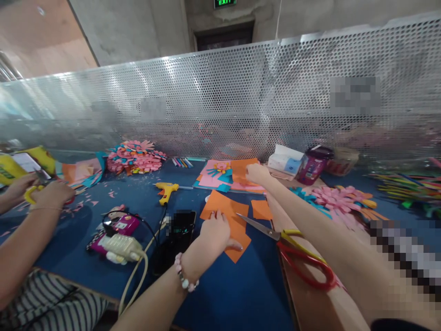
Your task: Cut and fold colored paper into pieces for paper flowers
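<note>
My left hand (215, 232), with a beaded bracelet on its wrist, rests with fingers apart on cut orange paper pieces (237, 207). Farther back, my right hand (258, 174) has its fingers curled at an orange paper sheet (240, 171), which lies on pink and blue sheets (209, 171). A smaller orange square (261, 209) lies just right of the cut pieces. Scissors (296, 253) with red and yellow handles lie beneath my right forearm, blades partly open and the tip over the orange paper.
A yellow glue gun (166, 191), a dark phone (179, 234) and a power strip (126, 246) with cords lie at left. Paper flowers (134, 157) are heaped behind. At far left another person's hands (55, 195) hold scissors. A perforated metal screen (220, 101) stands behind the table.
</note>
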Demonstrator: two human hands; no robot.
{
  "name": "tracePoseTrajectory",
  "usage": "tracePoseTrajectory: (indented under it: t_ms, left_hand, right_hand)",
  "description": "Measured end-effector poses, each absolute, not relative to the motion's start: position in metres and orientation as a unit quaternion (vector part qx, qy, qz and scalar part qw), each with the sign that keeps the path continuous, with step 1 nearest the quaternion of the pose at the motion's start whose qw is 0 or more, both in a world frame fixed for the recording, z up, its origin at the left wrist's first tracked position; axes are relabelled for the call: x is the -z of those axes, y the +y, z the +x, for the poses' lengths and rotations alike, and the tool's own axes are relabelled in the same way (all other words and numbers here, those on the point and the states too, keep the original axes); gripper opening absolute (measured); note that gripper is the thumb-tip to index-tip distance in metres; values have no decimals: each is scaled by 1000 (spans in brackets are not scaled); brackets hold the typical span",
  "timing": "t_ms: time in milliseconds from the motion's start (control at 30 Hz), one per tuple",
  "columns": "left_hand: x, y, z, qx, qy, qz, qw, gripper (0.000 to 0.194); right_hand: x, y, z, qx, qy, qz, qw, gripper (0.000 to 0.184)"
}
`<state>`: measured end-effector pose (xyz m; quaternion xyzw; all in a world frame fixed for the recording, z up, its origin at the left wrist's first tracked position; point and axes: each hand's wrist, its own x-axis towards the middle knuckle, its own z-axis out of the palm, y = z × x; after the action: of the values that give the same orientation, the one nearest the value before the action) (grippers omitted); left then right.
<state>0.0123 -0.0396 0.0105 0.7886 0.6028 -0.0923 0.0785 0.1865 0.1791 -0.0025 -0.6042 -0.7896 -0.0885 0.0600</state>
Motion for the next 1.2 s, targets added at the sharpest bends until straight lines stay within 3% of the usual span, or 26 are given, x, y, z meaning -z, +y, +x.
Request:
tracePoseTrajectory:
  t_ms: [167,367,633,867,1200]
  left_hand:
    - [-11,-40,13,102,602,788,77,100]
    - [-10,-38,13,105,612,779,88,103]
    - [-8,-36,14,109,612,778,91,107]
    - [-2,-35,11,88,608,786,73,105]
    - [-12,-38,14,105,611,779,90,103]
  right_hand:
    - [6,176,144,79,-829,-550,68,39]
    - [26,178,115,67,-838,-538,59,65]
    - [39,189,108,84,-843,-529,48,42]
    - [38,193,115,67,-851,-517,64,40]
    - [27,193,121,18,-781,-582,226,36]
